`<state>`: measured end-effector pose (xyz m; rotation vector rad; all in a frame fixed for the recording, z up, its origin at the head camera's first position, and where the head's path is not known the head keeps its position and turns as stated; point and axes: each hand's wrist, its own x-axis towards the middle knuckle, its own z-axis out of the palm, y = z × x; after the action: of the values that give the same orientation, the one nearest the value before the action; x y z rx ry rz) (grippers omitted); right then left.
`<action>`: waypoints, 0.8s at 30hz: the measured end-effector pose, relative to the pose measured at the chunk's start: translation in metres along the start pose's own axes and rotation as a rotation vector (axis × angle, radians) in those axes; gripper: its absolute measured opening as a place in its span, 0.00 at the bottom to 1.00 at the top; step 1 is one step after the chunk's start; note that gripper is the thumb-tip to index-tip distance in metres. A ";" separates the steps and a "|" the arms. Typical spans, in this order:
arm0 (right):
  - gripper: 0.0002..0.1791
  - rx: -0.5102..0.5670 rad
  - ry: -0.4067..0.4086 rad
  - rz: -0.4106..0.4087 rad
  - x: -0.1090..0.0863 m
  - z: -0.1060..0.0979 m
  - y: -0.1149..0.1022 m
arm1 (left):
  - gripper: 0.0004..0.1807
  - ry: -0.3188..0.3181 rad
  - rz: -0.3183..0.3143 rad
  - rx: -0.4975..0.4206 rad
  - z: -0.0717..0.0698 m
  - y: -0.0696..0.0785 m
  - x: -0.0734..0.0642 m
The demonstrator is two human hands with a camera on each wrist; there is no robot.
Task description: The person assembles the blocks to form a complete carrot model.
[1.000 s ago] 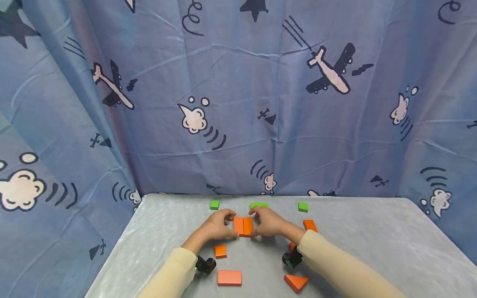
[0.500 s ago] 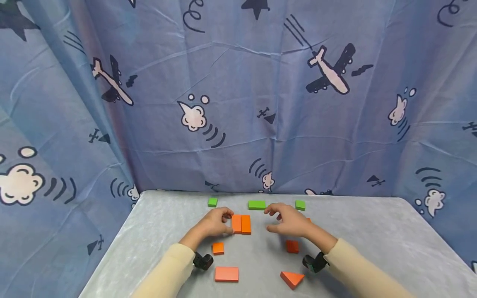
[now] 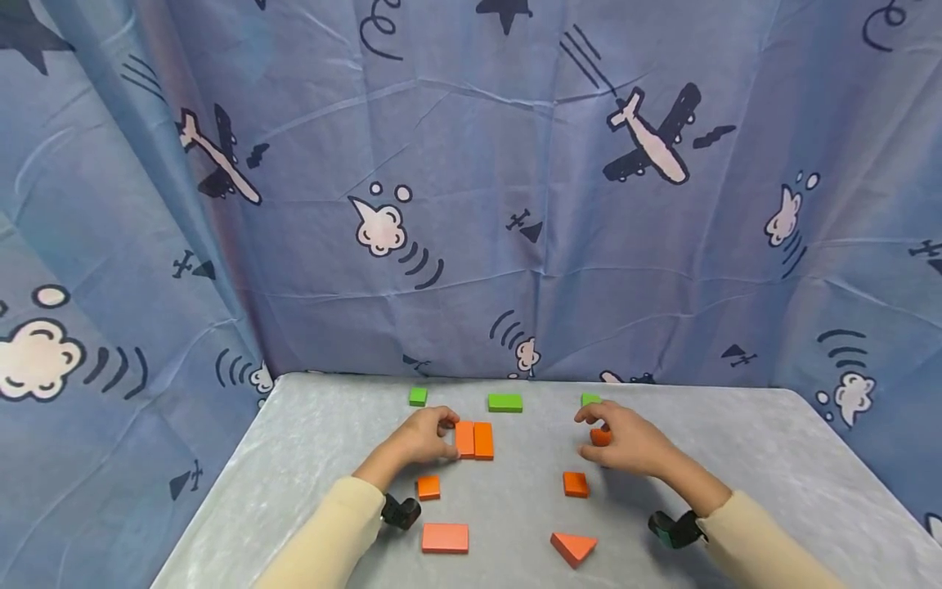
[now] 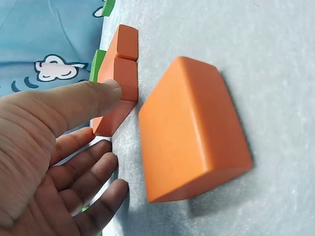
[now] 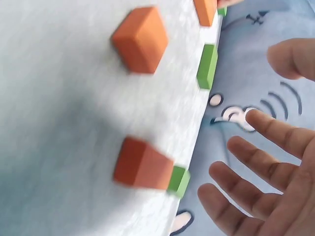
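Observation:
Two orange rectangular blocks lie side by side on the table in the head view. My left hand point(image 3: 419, 435) pinches the left orange block point(image 3: 464, 440), thumb at its near end and index finger at its far end; the right orange block point(image 3: 483, 441) lies against it. In the left wrist view the thumb point(image 4: 106, 93) presses the block's end face. My right hand point(image 3: 625, 439) hovers with loosely bent fingers above an orange block point(image 3: 600, 437), partly hidden behind it. Nothing lies between its fingers in the right wrist view.
Green blocks point(image 3: 505, 402) line the table's back. Nearer stand a small orange block point(image 3: 428, 488), another orange block point(image 3: 576, 484), a pinkish-orange rectangular block point(image 3: 445, 538) and a triangular block point(image 3: 574, 548). A patterned blue curtain point(image 3: 471, 204) hangs behind the table point(image 3: 736, 458).
My right hand has let go of the right orange block and moved right, over another orange block. My left hand has stayed at the paired blocks.

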<state>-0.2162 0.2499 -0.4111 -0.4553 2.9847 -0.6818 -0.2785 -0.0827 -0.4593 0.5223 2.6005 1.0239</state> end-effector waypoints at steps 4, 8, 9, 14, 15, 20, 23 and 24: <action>0.24 -0.023 0.008 0.007 -0.005 -0.001 0.015 | 0.28 -0.001 0.009 0.015 0.000 0.000 0.000; 0.29 -0.058 0.004 0.006 -0.006 0.000 0.030 | 0.28 -0.003 0.011 0.019 0.000 0.001 -0.001; 0.31 -0.062 -0.001 0.006 -0.006 0.001 0.034 | 0.28 -0.003 0.014 0.017 0.000 0.001 -0.002; 0.35 -0.031 -0.030 0.009 -0.002 0.005 0.048 | 0.28 -0.004 0.020 0.021 -0.001 0.000 -0.002; 0.35 -0.021 -0.036 0.013 -0.002 0.006 0.050 | 0.28 -0.004 0.021 0.023 -0.001 0.000 -0.002; 0.34 -0.010 -0.051 0.036 0.000 0.011 0.058 | 0.28 -0.006 0.025 0.027 0.000 -0.001 -0.001; 0.35 -0.016 -0.060 0.042 0.001 0.013 0.060 | 0.28 -0.005 0.026 0.024 0.000 -0.002 0.000; 0.35 -0.018 -0.063 0.046 0.002 0.014 0.060 | 0.28 -0.005 0.026 0.022 0.000 -0.003 0.000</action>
<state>-0.2327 0.2953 -0.4499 -0.3993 2.9351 -0.6250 -0.2788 -0.0845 -0.4610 0.5649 2.6102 1.0020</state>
